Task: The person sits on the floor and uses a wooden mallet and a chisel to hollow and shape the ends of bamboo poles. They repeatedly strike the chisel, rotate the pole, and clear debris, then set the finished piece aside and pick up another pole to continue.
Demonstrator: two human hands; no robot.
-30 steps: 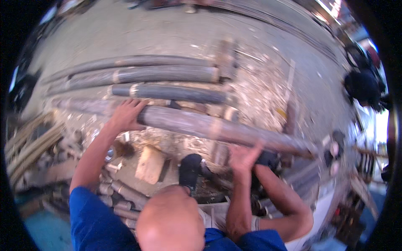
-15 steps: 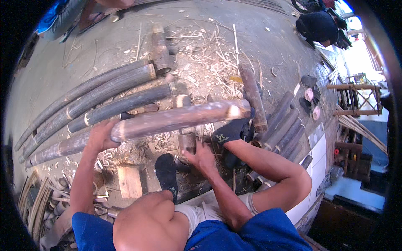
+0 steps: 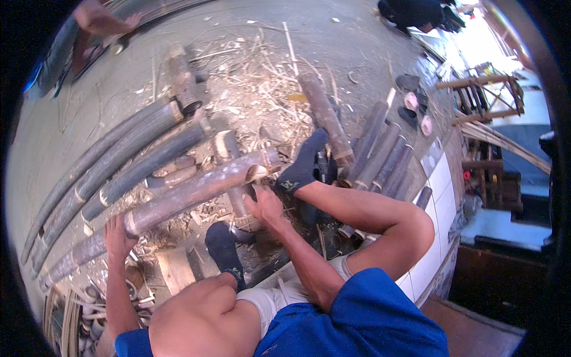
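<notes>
A thick, brownish bamboo pole [image 3: 184, 199] slants across in front of me, its left part low and its right end farther off. Near that right end a pale notch [image 3: 257, 172] is cut into the upper side. My left hand [image 3: 120, 239] is closed round the pole left of its middle. A short bamboo piece [image 3: 239, 204] passes crosswise beneath the pole, with a pale cut face [image 3: 225, 144] at its far end. My right hand [image 3: 267, 207] has its curled fingers against the short piece, just below the notch; some fingertips are hidden.
Several dark bamboo poles [image 3: 128, 146] lie at the left, and shorter lengths [image 3: 377, 152] at the right. Shavings [image 3: 256, 83] cover the floor ahead. A wooden block [image 3: 175, 271] lies near my left foot. Another person's hand [image 3: 125, 25] shows at the far left.
The long pole has come down onto the short piece, its notch now facing up. My left hand has lowered with it. The whole view has shifted, so the surroundings sit farther left.
</notes>
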